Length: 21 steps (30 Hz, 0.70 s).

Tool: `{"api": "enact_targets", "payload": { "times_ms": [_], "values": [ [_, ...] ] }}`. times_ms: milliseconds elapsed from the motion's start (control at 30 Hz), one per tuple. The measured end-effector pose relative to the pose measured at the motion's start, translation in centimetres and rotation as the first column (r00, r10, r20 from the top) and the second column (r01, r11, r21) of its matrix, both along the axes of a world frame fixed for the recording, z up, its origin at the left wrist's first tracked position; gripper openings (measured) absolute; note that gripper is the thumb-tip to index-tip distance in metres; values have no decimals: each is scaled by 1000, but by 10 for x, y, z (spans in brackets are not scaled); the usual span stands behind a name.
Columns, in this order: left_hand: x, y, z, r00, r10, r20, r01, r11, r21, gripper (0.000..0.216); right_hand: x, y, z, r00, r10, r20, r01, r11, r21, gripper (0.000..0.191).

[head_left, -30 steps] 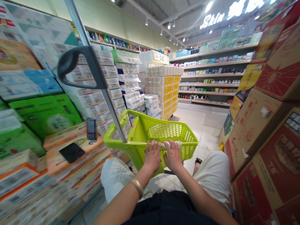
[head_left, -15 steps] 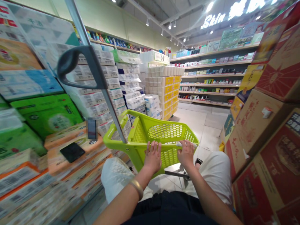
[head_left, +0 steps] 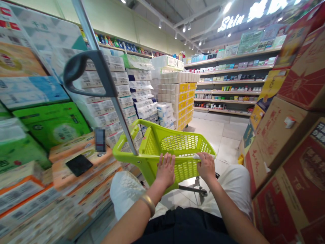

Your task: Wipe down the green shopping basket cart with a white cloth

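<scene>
A lime-green plastic shopping cart stands in front of me, between my knees, its basket showing no goods. My left hand lies on the near rim, fingers stretched and close together over the edge. Further right on that same rim, my right hand has its fingers bent over a small white wipe, pressing it to the plastic. Part of the wipe is hidden under the fingers. A metal pole with a grey loop handle rises at the cart's left end.
Stacked tissue packs line the left side. A black flat object lies on orange packs beside a blurred-out patch. Cardboard cartons are piled close on my right. Beyond the cart, tiled floor leads to stocked shelves.
My right hand has slid slightly right along the rim with the white wipe. My left hand and the cart have hardly moved.
</scene>
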<state>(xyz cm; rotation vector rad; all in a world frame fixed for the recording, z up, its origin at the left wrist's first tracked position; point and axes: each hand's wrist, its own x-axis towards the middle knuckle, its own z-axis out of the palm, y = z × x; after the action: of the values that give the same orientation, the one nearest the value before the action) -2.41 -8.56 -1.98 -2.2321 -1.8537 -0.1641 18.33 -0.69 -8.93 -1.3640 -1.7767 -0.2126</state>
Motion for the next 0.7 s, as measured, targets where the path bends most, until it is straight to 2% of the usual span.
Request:
{"api": "enact_targets", "payload": {
  "times_ms": [433,600,700],
  "values": [
    [-9,16,8,998,10,-59,-12,999,-41,84,1,-3,1,998,-51,43,51,999,-5,41],
    [-12,17,10,998,7,-68,-10,999,-51,83,13,-8,-4,990,-139,3,139,990,3,38],
    [-11,17,11,998,8,-56,-11,999,-42,79,3,-12,-1,976,-212,-54,212,977,-7,37]
  ]
}}
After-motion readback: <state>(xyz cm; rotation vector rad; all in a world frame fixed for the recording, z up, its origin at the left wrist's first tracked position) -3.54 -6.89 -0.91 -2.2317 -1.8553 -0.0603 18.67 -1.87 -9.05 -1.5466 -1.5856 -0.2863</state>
